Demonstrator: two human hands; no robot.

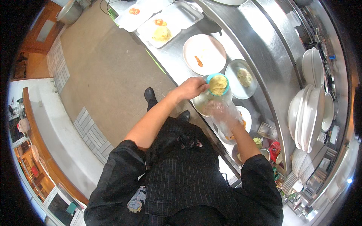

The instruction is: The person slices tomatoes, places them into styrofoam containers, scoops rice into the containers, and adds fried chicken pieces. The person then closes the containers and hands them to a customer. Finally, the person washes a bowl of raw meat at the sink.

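My left hand (193, 87) grips the rim of a small teal cup (208, 78) packed with yellow food (218, 84), perhaps rice; its exact kind is unclear. Below the cup is a round, pale bowl (197, 106), partly covered by my hands. My right hand (222, 110), in a loose clear plastic glove, is over the bowl's near side. Blur and the glove hide its fingers, so whether it holds anything is unclear. Beyond the cup lies a white plate (208, 45) with an orange-red strip of food (198, 61). To its right, another plate (234, 90) bears a pale greenish mound (244, 77).
White foam containers (181, 14) at the far end hold tomato slices (134, 11) and a yellow mound (161, 34). Behind my right hand sits a plate (248, 114) with orange food. A steel shelf (271, 36) runs along the right, bearing stacked white dishes (306, 118).
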